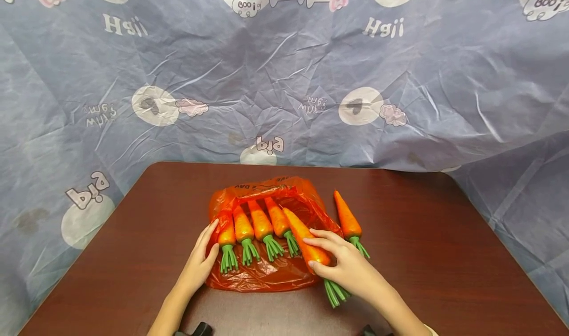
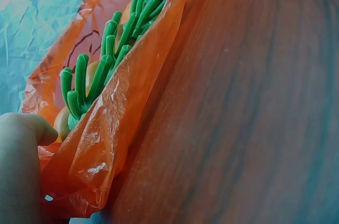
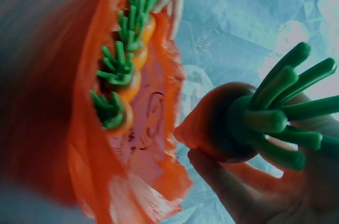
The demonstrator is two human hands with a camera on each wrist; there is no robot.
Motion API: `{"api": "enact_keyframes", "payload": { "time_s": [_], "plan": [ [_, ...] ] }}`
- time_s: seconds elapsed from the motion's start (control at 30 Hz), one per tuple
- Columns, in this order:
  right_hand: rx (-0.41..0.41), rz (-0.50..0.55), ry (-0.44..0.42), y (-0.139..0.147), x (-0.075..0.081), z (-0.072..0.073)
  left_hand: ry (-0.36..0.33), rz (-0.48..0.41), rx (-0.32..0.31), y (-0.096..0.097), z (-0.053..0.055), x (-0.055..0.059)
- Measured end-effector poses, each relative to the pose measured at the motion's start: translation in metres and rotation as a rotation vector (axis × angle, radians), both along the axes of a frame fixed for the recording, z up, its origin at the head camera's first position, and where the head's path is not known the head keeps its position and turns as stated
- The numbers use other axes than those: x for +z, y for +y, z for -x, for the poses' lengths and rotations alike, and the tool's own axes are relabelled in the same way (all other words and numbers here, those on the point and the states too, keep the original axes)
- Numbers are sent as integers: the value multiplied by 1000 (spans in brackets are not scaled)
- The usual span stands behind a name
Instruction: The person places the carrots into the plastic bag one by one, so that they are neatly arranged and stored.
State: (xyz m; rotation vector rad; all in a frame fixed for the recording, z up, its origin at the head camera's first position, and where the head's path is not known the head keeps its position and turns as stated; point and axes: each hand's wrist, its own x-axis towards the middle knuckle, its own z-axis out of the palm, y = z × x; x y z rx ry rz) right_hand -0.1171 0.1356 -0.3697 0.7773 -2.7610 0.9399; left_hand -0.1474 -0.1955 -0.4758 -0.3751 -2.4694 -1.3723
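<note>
An orange-red plastic bag (image 1: pixel 262 280) lies on the table with its mouth toward me. Several carrots (image 1: pixel 244 227) with green stalks (image 2: pixel 108 54) lie side by side in it, tips under the upper film. My left hand (image 1: pixel 200 259) holds the bag's left edge, the thumb (image 2: pixel 34 128) beside the nearest carrot. Over the bag's right side, my right hand (image 1: pixel 348 264) grips another carrot (image 1: pixel 299 231) between thumb and fingers. Its tip points to the bag's mouth and its stalks (image 3: pixel 286 110) hang toward me. The right palm is hidden.
One more carrot (image 1: pixel 347 217) lies on the brown table (image 1: pixel 435 242), right of the bag and beyond my right hand. A printed blue-grey cloth (image 1: pixel 284 79) hangs behind the table. Dark objects (image 1: pixel 202 329) show at the near edge of the view.
</note>
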Motion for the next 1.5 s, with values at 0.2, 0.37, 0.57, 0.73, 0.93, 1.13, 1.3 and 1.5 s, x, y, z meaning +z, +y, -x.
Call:
{"api": "enact_keyframes", "payload": {
  "time_s": [0.2,0.37,0.57,0.73,0.93,1.13,1.3,1.5],
  "plan": [
    [-28,-78,11,-16,-10,13,-9,2,-1,0,0,1],
    [-42,-156,90,-27,-17,27,-14,-4,-6,0,1,0],
    [-66,-248,191,-37,-27,42,-22,15,18,-1,2,-4],
    [-103,-320,187,-43,-32,52,-23,23,24,-1,4,-6],
    [-107,-390,179,-48,-37,64,-12,7,10,-1,3,-4],
    [-110,-397,196,-51,-45,72,-6,20,13,1,2,-2],
    [-114,-407,165,-53,-49,76,-10,27,21,1,1,-2],
    [-102,-404,116,-55,-52,76,-8,15,19,-1,1,-2]
  ]
}}
